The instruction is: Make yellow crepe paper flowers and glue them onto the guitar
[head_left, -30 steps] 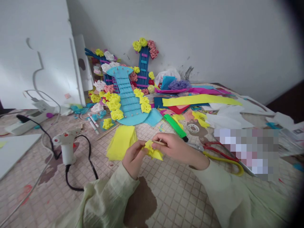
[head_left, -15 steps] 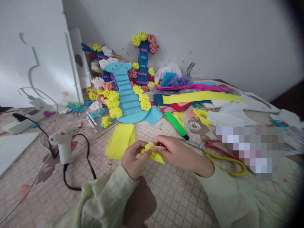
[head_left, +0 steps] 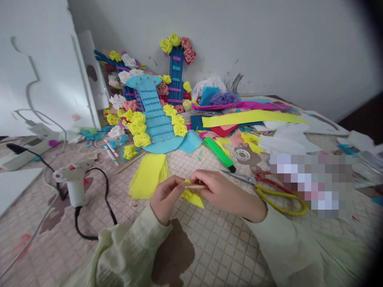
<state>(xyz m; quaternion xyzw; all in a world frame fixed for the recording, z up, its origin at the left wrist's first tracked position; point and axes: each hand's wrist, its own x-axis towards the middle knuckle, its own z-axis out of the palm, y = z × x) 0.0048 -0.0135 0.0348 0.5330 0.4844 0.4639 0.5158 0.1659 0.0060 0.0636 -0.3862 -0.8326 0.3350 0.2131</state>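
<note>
While both hands meet over the table (head_left: 221, 247), we enter the grip first. Our left hand (head_left: 166, 197): thumb and forefinger brought together on a crumpled piece of yellow paper (head_left: 194, 199), at or just beside the tip of a stick (head_left: 196, 187). Our right hand (head_left: 221, 195): thumb and fingers clamped on the stick, held nearly level, tip toward the left thumb; whether they also pinch the paper, we cannot tell. Paper: between the hands, partly hidden by the fingers, one corner pointing down and to the right.

Nearby: sheets (head_left: 148, 175), yellow, stacked just beyond the left hand; cutter (head_left: 219, 153), green and black, beyond the right hand; scissors (head_left: 248, 177), red and yellow handles, beside the right wrist; glue gun (head_left: 77, 185), white, corded, well to the left; guitar (head_left: 155, 119), light blue, strung, yellow rosettes along both edges, at the back.

Lettering: markings on the pens (head_left: 111, 153) too small for us to read; pixelated patch (head_left: 311, 185) at right, contents obscured.

Changes against half a second ago: our view has swung slightly right; the left thumb has risen to the stick's tip, covering more of the paper's crumpled part; the right hand keeps its hold.
</note>
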